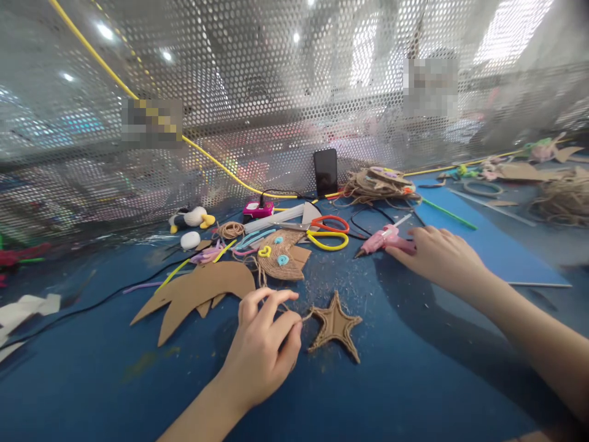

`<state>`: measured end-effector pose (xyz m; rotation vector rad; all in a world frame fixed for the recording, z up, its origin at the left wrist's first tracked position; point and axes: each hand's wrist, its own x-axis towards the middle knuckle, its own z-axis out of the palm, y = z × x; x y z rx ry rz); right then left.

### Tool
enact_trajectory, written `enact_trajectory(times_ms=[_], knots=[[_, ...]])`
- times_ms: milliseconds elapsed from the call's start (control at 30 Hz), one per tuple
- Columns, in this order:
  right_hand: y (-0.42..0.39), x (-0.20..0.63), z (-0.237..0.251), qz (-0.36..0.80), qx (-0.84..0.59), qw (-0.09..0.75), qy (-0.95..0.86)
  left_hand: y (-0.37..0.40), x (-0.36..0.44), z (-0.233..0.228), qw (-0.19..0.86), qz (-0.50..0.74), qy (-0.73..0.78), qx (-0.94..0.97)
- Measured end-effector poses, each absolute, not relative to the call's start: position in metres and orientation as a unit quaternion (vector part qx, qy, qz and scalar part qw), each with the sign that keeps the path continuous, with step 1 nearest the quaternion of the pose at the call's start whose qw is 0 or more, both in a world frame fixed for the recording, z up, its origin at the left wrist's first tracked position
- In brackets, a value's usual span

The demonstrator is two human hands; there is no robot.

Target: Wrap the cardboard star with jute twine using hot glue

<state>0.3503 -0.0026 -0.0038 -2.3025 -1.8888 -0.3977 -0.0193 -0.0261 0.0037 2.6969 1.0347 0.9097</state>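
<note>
Star: one five-pointed brown cardboard star (337,325), edged with rough twine, lying flat near the middle of the dark blue tabletop (193,396), just right of the left hand.
Left hand: one bare left hand (269,344), fingers curled, pinching a thin strand of tan twine (307,317) that runs to the star's left side.
Right hand: one bare right hand (439,255), reaching farther out to the right, thumb and fingers closed about the handle of the glue gun; how firmly, I cannot tell.
Glue gun: one, pink plastic (384,239), nozzle toward the left, a translucent stick at its back.
Scissors: one pair with a red-orange and a yellow loop handle (327,240), far of the star.
Twine-covered piece: one fan-shaped cardboard piece wrapped in ridged twine (276,267), bearing two blue curls and one yellow heart.
Cut-out: one smooth brown cardboard shape with long pointed ends (202,288), left of the twine-covered piece.
Small solids: one smooth white egg-shaped ball (190,240); beyond it, one black, white and yellow figure (192,218).
Far edge: one upright black phone (326,173) before a perforated silvery sheet (276,80).
Right side: one flat blue board (501,245), with one fuzzy green stick (450,213) at its left edge.
</note>
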Motion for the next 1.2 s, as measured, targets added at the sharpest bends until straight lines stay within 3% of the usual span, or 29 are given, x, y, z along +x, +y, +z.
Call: enact_trajectory(times_ms=[100, 533, 833, 1033, 1200], knots=[[0.005, 0.36, -0.011, -0.065, -0.74, 0.04, -0.668, -0.026, -0.016, 0.001, 0.066, 0.315, 0.359, 0.876], [0.013, 0.353, -0.017, -0.088, -0.739, 0.077, -0.663, -0.031, -0.008, -0.004, 0.049, 0.32, 0.336, 0.885], [0.011, 0.349, -0.005, -0.146, -0.725, 0.092, -0.667, -0.039, -0.013, -0.007, 0.035, 0.318, 0.273, 0.907], [-0.001, 0.348, 0.006, -0.28, -0.64, 0.2, -0.687, -0.037, -0.017, -0.008, 0.069, 0.33, 0.278, 0.899], [0.001, 0.364, 0.008, -0.237, -0.67, 0.195, -0.676, -0.034, -0.017, -0.012, 0.089, 0.336, 0.298, 0.889]])
